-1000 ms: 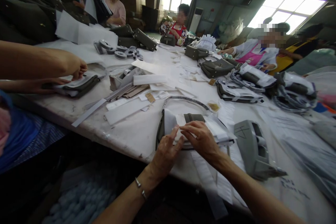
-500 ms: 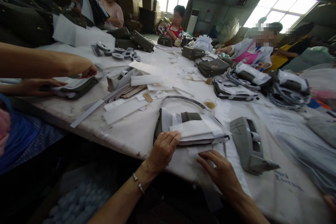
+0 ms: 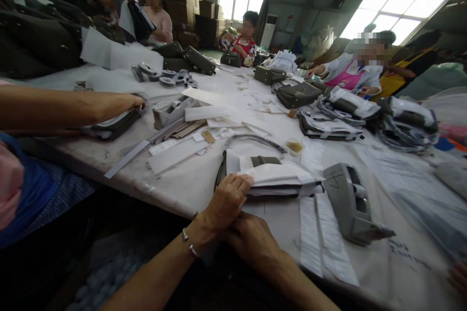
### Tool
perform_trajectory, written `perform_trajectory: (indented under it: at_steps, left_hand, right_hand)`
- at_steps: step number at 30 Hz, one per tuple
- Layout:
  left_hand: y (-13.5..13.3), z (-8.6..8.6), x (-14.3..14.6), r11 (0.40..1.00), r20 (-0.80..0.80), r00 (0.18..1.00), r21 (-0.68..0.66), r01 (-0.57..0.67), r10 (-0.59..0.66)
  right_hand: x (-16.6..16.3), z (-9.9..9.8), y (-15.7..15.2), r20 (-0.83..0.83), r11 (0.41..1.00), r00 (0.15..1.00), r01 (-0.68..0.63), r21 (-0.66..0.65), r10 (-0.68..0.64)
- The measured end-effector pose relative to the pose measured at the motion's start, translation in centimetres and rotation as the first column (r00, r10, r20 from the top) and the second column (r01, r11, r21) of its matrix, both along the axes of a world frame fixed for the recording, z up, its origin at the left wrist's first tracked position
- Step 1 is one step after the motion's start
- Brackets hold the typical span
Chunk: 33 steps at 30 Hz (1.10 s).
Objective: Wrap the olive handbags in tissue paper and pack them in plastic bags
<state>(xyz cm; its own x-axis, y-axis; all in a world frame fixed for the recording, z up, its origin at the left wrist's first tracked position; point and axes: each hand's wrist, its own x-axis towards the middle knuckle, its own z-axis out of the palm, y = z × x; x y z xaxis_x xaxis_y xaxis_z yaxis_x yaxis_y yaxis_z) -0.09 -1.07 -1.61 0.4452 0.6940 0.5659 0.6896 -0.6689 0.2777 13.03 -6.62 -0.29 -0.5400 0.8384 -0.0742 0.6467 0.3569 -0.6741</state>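
Observation:
A dark handbag (image 3: 273,191) lies flat near the table's front edge, its front covered with white paper (image 3: 279,175). Its wrapped handle (image 3: 255,138) arches away behind it. My left hand (image 3: 226,200) grips the bag's near left corner, fingers together over the paper. Just below it, my right hand (image 3: 255,242) is at the table edge against my left wrist. Its fingers are hidden behind the left hand and wrist. Right of the bag stands a grey tape dispenser (image 3: 346,204), and white strips (image 3: 330,238) lie between them.
Loose paper strips and card (image 3: 182,153) lie to the left, beside a second tape dispenser (image 3: 171,112). A co-worker's arm (image 3: 73,104) reaches over another bag there. Wrapped bags (image 3: 328,124) are piled at the right, with a small yellowish dish (image 3: 294,146) nearer. Several people work around the table.
My right hand has moved left, from below the bag's front edge to under my left hand. The paper's right end now folds down over the bag's front edge. My left hand stays at the corner.

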Motion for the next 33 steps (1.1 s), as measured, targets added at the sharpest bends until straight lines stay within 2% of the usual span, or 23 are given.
perform_trajectory:
  at_steps: [2,3,5,7,9,11,13,16,21,25,29,31,33]
  left_hand:
    - [-0.7,-1.4,-0.5,0.999,-0.016,1.000,0.040,0.016,-0.015]
    - [-1.0,-2.0,-0.7,0.998,-0.020,1.000,0.059,0.023,-0.022]
    - [-1.3,-3.0,-0.9,0.996,-0.024,0.999,0.090,0.028,-0.025]
    - [-1.4,-3.4,-1.0,0.992,-0.017,1.000,0.122,0.022,-0.020]
    - [-1.3,-3.4,-1.0,0.988,-0.006,1.000,0.156,0.023,-0.022]
    - [-1.2,-3.4,-0.9,0.984,-0.002,1.000,0.177,0.023,-0.023]
    - [-1.2,-3.3,-0.9,0.982,-0.008,1.000,0.190,0.013,-0.012]
    - [-1.2,-3.3,-0.8,0.979,-0.032,0.999,0.205,-0.004,0.011]
    - [-1.3,-3.5,-0.9,0.968,-0.037,0.998,0.250,-0.034,0.044]
    - [-1.4,-3.4,-0.9,0.962,-0.062,0.995,0.265,-0.064,0.083]
    - [-1.3,-3.2,-0.9,0.966,-0.038,0.998,0.256,-0.045,0.057]
    - [-1.3,-3.1,-0.9,0.969,-0.035,0.999,0.245,-0.032,0.041]
    - [-1.3,-3.1,-0.9,0.971,-0.030,0.999,0.238,-0.027,0.035]
  right_hand:
    - [1.2,3.0,0.5,-0.165,0.966,0.981,-0.141,-0.217,0.106]
    - [2.0,4.5,1.1,-0.232,0.956,0.968,-0.154,-0.250,0.095]
    - [3.7,7.0,3.4,-0.282,0.982,0.959,-0.031,-0.186,-0.023]
    - [4.8,8.1,6.9,-0.209,0.986,0.964,0.158,-0.046,-0.165]
    - [5.3,7.6,10.9,-0.091,0.960,0.962,0.264,0.091,-0.256]
    - [5.1,6.3,14.7,0.083,0.955,0.961,0.247,0.164,-0.263]
    - [4.6,4.7,17.6,0.217,0.967,0.946,0.216,0.133,-0.241]
    - [3.8,3.1,19.8,0.277,0.982,0.942,0.188,0.030,-0.189]
    - [2.2,2.2,20.2,0.275,0.980,0.943,0.199,-0.004,-0.190]
    - [1.3,1.9,19.7,0.262,0.977,0.942,0.209,0.038,-0.212]
    - [1.9,2.5,18.9,0.215,0.977,0.954,0.192,0.095,-0.208]
    - [2.4,2.9,18.4,0.168,0.976,0.970,0.152,0.155,-0.178]
    - [2.7,3.3,17.7,0.173,0.983,0.983,0.038,0.180,-0.069]
